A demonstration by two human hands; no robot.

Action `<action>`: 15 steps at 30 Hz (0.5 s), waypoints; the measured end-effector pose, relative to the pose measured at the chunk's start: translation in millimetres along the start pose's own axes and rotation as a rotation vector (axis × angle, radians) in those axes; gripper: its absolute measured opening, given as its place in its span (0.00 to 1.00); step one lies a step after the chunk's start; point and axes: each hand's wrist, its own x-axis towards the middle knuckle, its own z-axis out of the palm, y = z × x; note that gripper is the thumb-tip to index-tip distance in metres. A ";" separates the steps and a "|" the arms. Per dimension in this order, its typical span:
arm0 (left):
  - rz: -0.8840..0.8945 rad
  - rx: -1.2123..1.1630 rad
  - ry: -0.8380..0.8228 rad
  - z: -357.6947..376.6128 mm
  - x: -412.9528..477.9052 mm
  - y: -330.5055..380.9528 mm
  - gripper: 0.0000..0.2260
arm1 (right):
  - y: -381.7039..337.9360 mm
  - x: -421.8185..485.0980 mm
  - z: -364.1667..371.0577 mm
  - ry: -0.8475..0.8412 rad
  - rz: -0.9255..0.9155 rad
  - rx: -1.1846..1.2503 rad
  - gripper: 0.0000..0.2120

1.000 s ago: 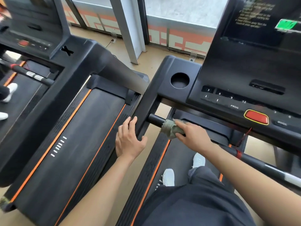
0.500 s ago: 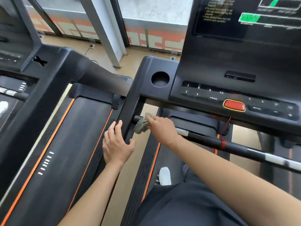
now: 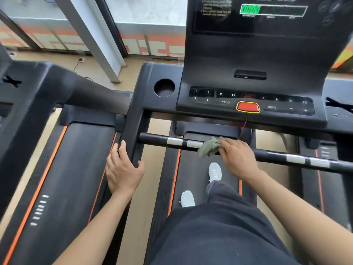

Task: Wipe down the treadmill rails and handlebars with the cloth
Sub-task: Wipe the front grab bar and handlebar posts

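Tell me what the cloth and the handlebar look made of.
The cloth: soft fabric, dull grey-green, crumpled into folds. The handlebar: probably a metal tube with a smooth black coating, faintly shiny; its silver bands gleam like bare metal.

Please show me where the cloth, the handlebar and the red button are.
cloth (image 3: 208, 148), head view: middle of the bunched green fabric.
handlebar (image 3: 152, 139), head view: bare black section near its left end.
red button (image 3: 248, 107), head view: centre of its red face.

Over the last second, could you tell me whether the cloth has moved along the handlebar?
Yes. The cloth, held by the right hand, has slid rightward along the handlebar, away from the left upright, past the silver grip plates.
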 end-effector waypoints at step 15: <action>-0.031 -0.034 -0.043 -1.1 2.5 -4.7 0.39 | -90.8 46.0 -4.1 -0.133 -0.159 0.131 0.07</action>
